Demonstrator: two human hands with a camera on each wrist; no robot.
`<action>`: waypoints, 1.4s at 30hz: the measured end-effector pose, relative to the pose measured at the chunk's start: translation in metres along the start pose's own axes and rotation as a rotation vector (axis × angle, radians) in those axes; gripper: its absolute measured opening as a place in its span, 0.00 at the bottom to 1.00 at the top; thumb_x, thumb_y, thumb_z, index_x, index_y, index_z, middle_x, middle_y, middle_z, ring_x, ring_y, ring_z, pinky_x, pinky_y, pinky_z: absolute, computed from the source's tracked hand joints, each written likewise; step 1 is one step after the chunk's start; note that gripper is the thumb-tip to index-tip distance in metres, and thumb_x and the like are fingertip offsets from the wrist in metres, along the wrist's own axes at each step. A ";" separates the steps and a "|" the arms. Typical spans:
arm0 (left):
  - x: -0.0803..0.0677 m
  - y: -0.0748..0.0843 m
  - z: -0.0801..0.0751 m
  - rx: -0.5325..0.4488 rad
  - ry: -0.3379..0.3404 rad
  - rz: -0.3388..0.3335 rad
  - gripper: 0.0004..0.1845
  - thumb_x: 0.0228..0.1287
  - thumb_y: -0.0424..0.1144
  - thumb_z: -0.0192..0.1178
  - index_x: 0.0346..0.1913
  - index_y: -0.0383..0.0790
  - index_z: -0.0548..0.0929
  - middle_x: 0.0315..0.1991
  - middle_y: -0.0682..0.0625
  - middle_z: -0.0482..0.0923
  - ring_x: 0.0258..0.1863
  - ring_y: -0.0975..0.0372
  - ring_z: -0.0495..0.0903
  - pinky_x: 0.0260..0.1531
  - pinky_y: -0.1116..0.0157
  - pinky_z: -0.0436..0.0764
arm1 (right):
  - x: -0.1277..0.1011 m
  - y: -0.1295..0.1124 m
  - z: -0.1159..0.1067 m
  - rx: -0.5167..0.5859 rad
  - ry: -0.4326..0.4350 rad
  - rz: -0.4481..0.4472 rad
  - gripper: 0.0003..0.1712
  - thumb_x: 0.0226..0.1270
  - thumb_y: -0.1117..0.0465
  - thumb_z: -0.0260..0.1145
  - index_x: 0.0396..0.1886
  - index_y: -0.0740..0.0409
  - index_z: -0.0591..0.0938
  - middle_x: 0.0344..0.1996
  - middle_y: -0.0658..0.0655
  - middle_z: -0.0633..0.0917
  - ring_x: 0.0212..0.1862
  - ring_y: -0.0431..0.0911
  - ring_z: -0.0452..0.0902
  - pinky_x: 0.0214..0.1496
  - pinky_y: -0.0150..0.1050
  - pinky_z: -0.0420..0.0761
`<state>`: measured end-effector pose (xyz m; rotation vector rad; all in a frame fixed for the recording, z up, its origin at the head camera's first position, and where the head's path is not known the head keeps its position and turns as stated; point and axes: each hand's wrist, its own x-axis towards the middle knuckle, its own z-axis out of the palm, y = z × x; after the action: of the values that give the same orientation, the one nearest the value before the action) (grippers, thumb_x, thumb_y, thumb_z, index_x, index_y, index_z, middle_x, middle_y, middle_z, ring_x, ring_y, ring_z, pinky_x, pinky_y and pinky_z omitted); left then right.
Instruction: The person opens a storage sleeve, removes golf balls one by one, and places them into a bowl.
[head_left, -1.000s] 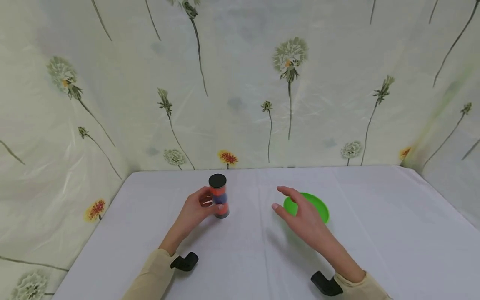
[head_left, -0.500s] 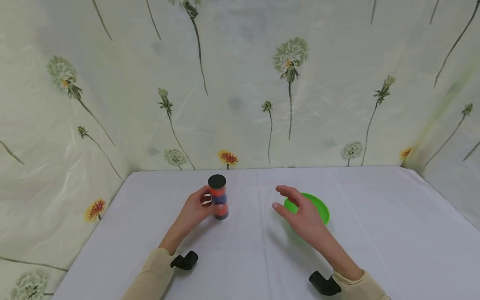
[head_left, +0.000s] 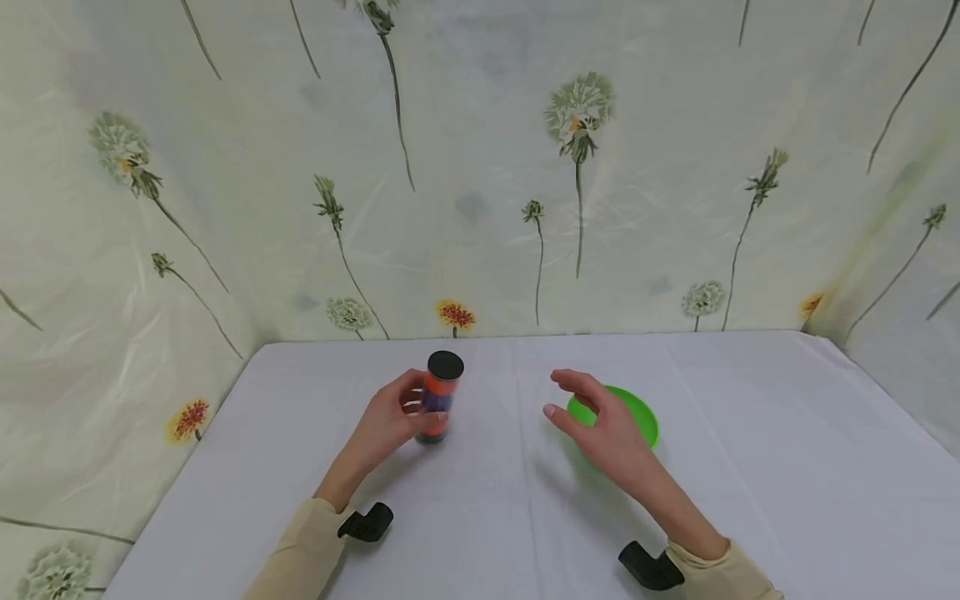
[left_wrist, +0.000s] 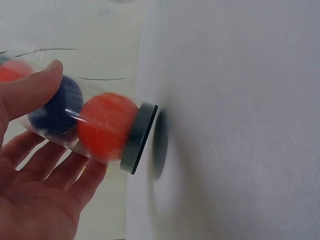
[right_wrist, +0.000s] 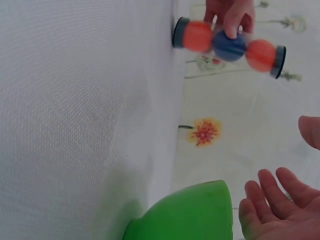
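A clear tube [head_left: 437,402] with black end caps holds two orange balls and a blue ball between them. My left hand [head_left: 384,423] grips it around the middle, thumb on the near side and fingers behind. It leans with its top to the right. In the left wrist view the lower black cap [left_wrist: 139,139] is just off the white cloth, above its own shadow. My right hand [head_left: 611,435] hovers by a green bowl [head_left: 640,412], fingers apart and relaxed, holding nothing. The hand partly hides the bowl in the head view.
A white cloth [head_left: 495,508] covers the table. Pale sheeting with a dandelion print [head_left: 480,208] hangs along the back and both sides. Each forearm bears a black wrist camera [head_left: 367,523] over a beige sleeve [head_left: 303,546].
The tube has tilted in my left hand, its top moving right and its base left. My right hand and the green bowl have stayed about where they were.
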<state>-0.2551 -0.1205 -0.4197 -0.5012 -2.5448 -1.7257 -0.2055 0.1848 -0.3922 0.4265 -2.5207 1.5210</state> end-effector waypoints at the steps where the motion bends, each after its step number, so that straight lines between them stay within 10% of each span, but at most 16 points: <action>1: 0.000 0.000 0.000 0.006 -0.004 0.011 0.23 0.54 0.34 0.74 0.53 0.47 0.80 0.49 0.49 0.81 0.48 0.58 0.81 0.51 0.57 0.79 | 0.000 0.000 0.000 0.004 0.000 -0.001 0.30 0.68 0.53 0.68 0.65 0.60 0.73 0.62 0.57 0.77 0.65 0.54 0.69 0.67 0.53 0.65; 42: -0.023 0.052 0.011 0.335 -0.138 0.174 0.26 0.54 0.34 0.74 0.56 0.45 0.79 0.49 0.55 0.80 0.42 0.61 0.78 0.44 0.63 0.80 | -0.005 -0.030 0.005 0.062 -0.078 -0.021 0.31 0.66 0.51 0.70 0.66 0.52 0.73 0.63 0.51 0.75 0.66 0.49 0.69 0.66 0.49 0.68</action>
<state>-0.2171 -0.0988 -0.3816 -0.8129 -2.7090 -1.2156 -0.1913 0.1677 -0.3709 0.5299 -2.5231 1.6088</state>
